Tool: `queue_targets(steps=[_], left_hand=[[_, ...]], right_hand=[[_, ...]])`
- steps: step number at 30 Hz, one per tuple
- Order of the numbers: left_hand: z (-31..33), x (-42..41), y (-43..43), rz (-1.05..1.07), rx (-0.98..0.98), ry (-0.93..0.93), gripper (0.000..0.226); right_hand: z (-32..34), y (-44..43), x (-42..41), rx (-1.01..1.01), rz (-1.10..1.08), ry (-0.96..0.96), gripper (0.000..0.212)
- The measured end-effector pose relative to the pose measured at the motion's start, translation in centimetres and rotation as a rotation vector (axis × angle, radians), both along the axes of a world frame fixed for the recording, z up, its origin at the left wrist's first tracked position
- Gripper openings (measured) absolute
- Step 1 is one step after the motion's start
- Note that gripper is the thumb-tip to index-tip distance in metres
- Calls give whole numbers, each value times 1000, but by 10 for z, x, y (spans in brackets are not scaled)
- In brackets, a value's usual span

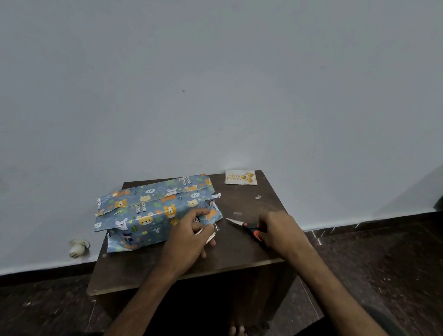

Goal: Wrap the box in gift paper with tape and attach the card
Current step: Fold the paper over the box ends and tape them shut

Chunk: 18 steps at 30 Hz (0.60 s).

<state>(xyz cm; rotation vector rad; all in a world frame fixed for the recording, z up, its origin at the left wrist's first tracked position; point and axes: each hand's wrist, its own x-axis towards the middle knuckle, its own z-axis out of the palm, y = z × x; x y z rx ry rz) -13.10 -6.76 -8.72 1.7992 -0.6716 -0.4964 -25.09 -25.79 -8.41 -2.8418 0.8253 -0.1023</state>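
Note:
The box (151,213) lies on the left half of a small dark wooden table (238,252), covered in blue gift paper with bears and other animals; loose flaps stick out at its left end. My left hand (190,239) is at the box's right end and pinches a pale scrap of paper or tape there. My right hand (280,231) grips the orange-and-black handles of scissors (245,226), whose blades lie on the table pointing left toward the box. A white "Happy Birthday" card (241,177) with gold balloons lies at the table's far right corner.
Small paper scraps (258,197) lie on the table near the card. A grey wall stands right behind the table. A small pale object (78,247) sits on the dark floor at the wall to the left. My bare toes (237,333) show below the table.

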Motion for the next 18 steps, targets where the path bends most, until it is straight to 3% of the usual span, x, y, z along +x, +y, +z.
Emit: queue_targets(steps=[3,6,8,11,15,18], left_hand=[[0,0,0,6,5,11,29],[0,0,1,12,3,13,27],[0,0,1,20,-5,8,27],[1,-2,3,19,-5,3,29],[5,-3,5,18,-10,28,33],[7,-2,5,16,-39,71,33]], right_hand=[[3,11,5,-77,-1,91,22],[14,21,7,-49,23,-124,20],[19,33,10,238,30,-365,23],[11,52,18,666,123,-427,19],[0,61,24,973,130,-566,4],[-1,65,26,985,125,-600,3]])
